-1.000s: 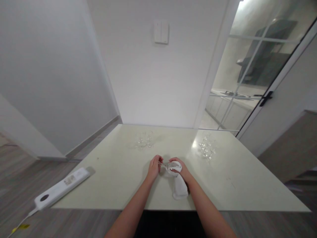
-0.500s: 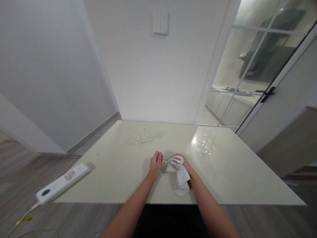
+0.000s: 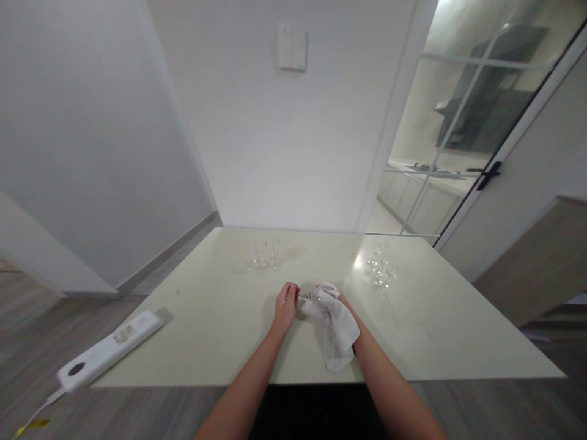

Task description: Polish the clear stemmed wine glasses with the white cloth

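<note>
My left hand (image 3: 287, 304) is closed on the stem end of a small clear stemmed glass (image 3: 306, 297), held sideways above the table. A white cloth (image 3: 337, 324) covers the glass's bowl and hangs toward the table's front edge. Mostly behind this cloth, my right hand (image 3: 343, 298) grips it around the bowl; most of its fingers are hidden. Farther back on the left stand a few clear glasses (image 3: 265, 256). A cluster of several clear glasses (image 3: 381, 267) sits at the back right, too glassy to separate.
The pale table (image 3: 220, 330) meets a white wall at its back edge. A white power strip (image 3: 110, 349) with a cable lies by the table's left edge. At the right is a glazed door with a black handle (image 3: 490, 175); a light switch (image 3: 292, 49) is on the wall.
The cloth has shifted over the glass: its folded loop has flattened and it spreads wider over my right wrist. My left hand keeps its hold on the stem. The view has tilted slightly.
</note>
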Demonstrator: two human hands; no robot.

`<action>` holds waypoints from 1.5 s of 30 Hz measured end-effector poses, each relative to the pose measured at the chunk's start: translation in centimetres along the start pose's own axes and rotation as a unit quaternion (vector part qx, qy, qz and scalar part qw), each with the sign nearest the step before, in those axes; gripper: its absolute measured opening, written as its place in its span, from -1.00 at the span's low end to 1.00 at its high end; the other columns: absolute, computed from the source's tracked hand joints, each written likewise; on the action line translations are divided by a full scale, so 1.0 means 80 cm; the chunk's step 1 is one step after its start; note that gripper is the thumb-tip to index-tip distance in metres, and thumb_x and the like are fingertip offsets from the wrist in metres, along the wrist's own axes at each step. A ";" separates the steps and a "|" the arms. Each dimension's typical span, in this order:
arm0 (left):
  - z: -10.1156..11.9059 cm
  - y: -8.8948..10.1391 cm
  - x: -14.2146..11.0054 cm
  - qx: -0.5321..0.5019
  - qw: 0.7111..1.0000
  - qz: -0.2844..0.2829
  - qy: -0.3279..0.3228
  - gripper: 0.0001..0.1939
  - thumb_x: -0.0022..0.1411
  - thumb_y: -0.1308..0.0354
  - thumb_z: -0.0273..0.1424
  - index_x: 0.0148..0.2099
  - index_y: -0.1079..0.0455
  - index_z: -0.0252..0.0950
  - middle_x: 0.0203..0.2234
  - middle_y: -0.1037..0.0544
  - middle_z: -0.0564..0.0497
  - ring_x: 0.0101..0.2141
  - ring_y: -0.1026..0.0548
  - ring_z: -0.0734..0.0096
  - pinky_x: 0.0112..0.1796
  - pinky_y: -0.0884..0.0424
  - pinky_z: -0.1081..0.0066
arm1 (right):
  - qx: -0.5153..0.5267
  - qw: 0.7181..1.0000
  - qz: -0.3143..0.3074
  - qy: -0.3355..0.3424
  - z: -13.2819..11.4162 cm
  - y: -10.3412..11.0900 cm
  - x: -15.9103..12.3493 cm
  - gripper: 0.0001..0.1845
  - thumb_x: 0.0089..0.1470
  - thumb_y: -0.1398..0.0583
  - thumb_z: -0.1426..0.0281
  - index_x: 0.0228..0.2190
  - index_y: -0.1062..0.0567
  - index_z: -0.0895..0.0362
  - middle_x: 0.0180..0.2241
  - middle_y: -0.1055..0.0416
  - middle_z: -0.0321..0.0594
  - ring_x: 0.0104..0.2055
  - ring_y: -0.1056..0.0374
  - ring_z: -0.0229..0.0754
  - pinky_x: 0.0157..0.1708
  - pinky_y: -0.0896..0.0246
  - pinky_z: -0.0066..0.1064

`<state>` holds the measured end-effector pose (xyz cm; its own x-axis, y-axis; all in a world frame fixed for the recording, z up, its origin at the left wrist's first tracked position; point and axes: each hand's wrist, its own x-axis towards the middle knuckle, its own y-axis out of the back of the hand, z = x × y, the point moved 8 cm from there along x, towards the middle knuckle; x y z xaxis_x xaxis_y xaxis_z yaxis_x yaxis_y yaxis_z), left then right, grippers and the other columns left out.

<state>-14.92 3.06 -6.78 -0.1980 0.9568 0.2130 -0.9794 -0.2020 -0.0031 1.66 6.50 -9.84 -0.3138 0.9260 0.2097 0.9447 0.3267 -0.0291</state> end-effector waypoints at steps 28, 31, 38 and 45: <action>-0.016 -0.004 0.003 -0.015 0.999 -0.036 0.027 -0.57 0.19 0.04 -0.01 -0.47 -0.23 -0.27 -0.61 -0.25 0.12 -0.58 -0.21 0.51 -0.57 -0.11 0.52 | -0.041 0.992 -0.117 -0.019 -0.012 -0.026 -0.009 -0.71 -0.23 -0.32 0.32 -0.36 -0.50 0.09 -0.40 -0.51 -0.27 -0.34 -0.42 -0.15 -0.27 -0.32 -0.34; -0.025 -0.006 0.007 -0.027 0.997 -0.042 0.051 -0.57 0.17 0.03 -0.01 -0.48 -0.24 -0.27 -0.63 -0.23 0.13 -0.60 -0.18 0.52 -0.59 -0.09 0.52 | -0.019 0.993 -0.118 -0.015 -0.014 -0.027 -0.008 -0.76 -0.19 -0.28 0.32 -0.37 -0.49 0.09 -0.37 -0.50 -0.26 -0.30 -0.41 -0.16 -0.20 -0.31 -0.35; 0.010 -0.005 -0.012 0.033 0.998 -0.035 -0.040 -0.64 0.24 0.06 -0.08 -0.43 -0.21 -0.25 -0.58 -0.24 0.10 -0.52 -0.22 0.47 -0.49 -0.17 0.49 | -0.040 0.996 -0.076 -0.021 -0.002 -0.011 -0.004 -0.74 -0.19 -0.28 0.32 -0.34 -0.51 0.08 -0.38 -0.50 -0.27 -0.34 -0.40 -0.19 -0.26 -0.30 -0.36; 0.032 -0.003 -0.026 0.063 0.992 -0.030 -0.105 -0.67 0.27 0.08 -0.14 -0.42 -0.20 -0.25 -0.55 -0.26 0.08 -0.49 -0.24 0.44 -0.42 -0.19 0.46 | -0.070 0.996 -0.051 -0.033 -0.008 -0.011 -0.009 -0.83 -0.15 -0.27 0.30 -0.44 -0.53 0.11 -0.47 -0.49 -0.28 -0.46 -0.36 -0.23 -0.40 -0.27 -0.41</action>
<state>-14.20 0.57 -4.68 -0.1143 0.9059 0.4077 -0.9737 -0.1835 0.1350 1.12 5.42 -9.34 -0.4106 0.9009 0.1406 0.9099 0.3948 0.1275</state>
